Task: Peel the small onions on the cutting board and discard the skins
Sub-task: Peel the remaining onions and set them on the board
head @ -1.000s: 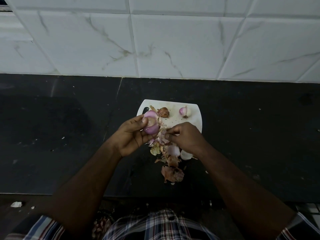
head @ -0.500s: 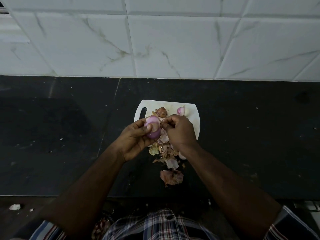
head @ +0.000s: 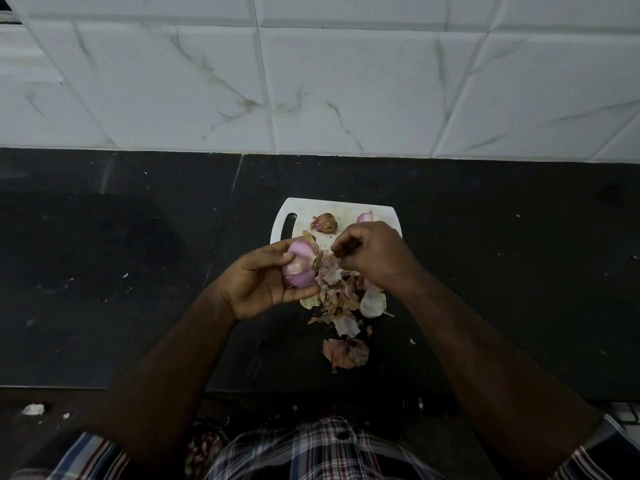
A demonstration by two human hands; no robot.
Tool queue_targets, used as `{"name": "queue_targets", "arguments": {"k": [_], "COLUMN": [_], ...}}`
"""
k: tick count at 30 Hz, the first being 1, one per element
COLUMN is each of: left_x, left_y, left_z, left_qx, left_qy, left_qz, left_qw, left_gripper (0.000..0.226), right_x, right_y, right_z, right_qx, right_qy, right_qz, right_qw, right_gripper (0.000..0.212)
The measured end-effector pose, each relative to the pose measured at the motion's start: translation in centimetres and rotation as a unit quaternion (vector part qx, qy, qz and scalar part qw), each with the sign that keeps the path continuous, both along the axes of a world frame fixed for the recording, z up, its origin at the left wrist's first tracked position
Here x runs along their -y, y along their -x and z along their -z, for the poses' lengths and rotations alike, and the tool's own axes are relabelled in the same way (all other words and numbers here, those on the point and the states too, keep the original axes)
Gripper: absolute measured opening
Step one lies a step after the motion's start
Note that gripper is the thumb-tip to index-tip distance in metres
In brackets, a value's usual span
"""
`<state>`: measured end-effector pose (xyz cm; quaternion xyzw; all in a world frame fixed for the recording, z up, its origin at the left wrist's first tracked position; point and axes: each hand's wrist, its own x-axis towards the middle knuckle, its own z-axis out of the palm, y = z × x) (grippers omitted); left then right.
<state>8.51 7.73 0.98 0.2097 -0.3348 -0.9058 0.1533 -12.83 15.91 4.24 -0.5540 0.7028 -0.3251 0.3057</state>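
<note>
Since a second ago the right hand (head: 372,256) has come up from the skin heap to the top of the onion (head: 299,263), and its fingertips now pinch a strip of skin (head: 327,268) that hangs from the bulb's right side. The left hand (head: 263,285) is wrapped around the onion, thumb on its front, holding it above the near left corner of the cutting board (head: 341,211). The bulb looks mostly bare and pink, so this is likely the last of its skin. To do it well, the left hand should grip firmly without bruising the flesh while the right draws the strip down and away along the bulb, turning the onion as it goes so the skin leaves whole rather than tearing. Near the far edge of the board sits an unpeeled onion (head: 325,222), and just right of it a peeled one (head: 364,216), partly hidden by the right hand. Loose skins (head: 341,306) lie on the board's near edge and spill onto the dark worktop (head: 138,271), not yet discarded.
</note>
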Motion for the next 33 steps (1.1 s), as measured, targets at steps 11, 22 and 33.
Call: {"name": "queue_targets", "arguments": {"k": [11, 22, 33], "left_x": [0.4, 1.3, 1.2], "left_y": [0.4, 0.0, 0.8], "left_z": [0.0, 0.1, -0.1], "left_qx": [0.032, 0.040, 0.082], "left_qy": [0.008, 0.049, 0.081], "left_qz": [0.011, -0.046, -0.098], "left_qw": [0.999, 0.997, 0.989], "left_gripper": [0.082, 0.078, 0.066], "right_x": [0.9, -1.3, -1.2], "right_y": [-1.8, 0.7, 0.3], "right_z": [-1.7, 0.1, -0.8], "right_qx": [0.127, 0.082, -0.108], "right_qy": [0.111, 0.011, -0.027], "right_qz": [-0.037, -0.038, -0.074], "right_qw": [0.985, 0.996, 0.991], "right_gripper": [0.024, 0.015, 0.043]}}
